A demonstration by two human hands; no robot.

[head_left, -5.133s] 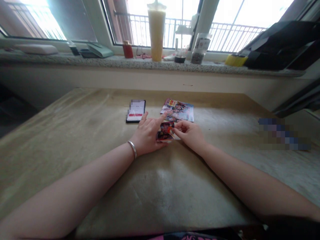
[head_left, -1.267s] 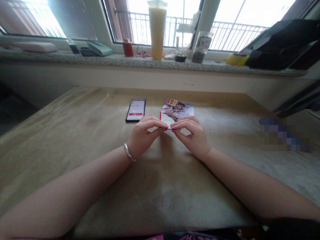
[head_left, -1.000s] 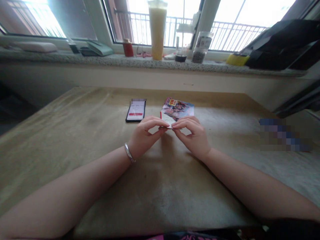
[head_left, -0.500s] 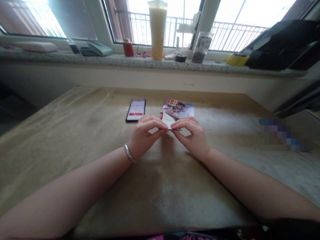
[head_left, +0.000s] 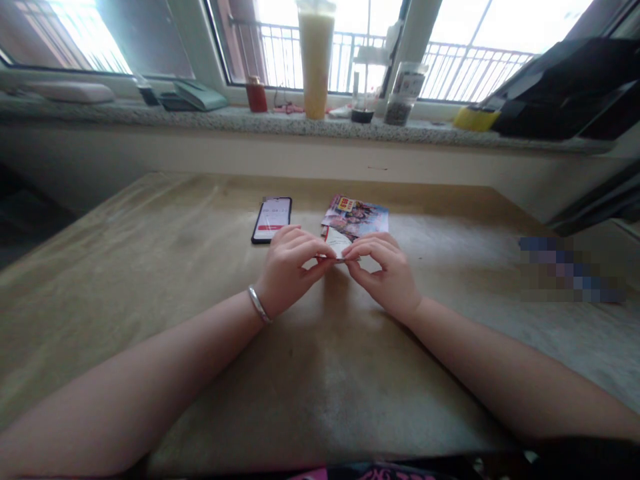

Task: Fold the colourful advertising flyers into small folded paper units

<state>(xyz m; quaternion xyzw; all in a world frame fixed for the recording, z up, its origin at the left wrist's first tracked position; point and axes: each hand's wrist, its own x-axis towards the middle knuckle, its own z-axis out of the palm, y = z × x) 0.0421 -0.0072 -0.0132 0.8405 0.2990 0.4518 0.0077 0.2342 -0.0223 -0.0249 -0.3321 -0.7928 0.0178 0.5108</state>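
Between my two hands is a small folded piece of paper [head_left: 339, 241], white with a red edge. My left hand [head_left: 295, 261], with a silver bangle at the wrist, pinches its near edge between thumb and fingers. From the other side my right hand [head_left: 384, 268] pinches the same edge, fingertips almost meeting the left ones. Much of the paper is hidden behind the fingers. Just beyond lies a colourful printed leaflet [head_left: 363, 215], flat on the table. A phone [head_left: 273, 219] with a lit screen rests beyond my left hand.
The table [head_left: 210, 400] reaches to the wall under a stone windowsill [head_left: 200, 120]. On the sill stand a tall yellow-filled container [head_left: 316, 63], a red bottle [head_left: 257, 95], a clear jar [head_left: 403, 97] and a black bag [head_left: 555, 93]. A blurred-out item [head_left: 570, 270] lies at the right.
Both hands keep their pinch on the paper. The left fingers have shifted slightly, and the paper's raised white part sits a little lower and looks more curved.
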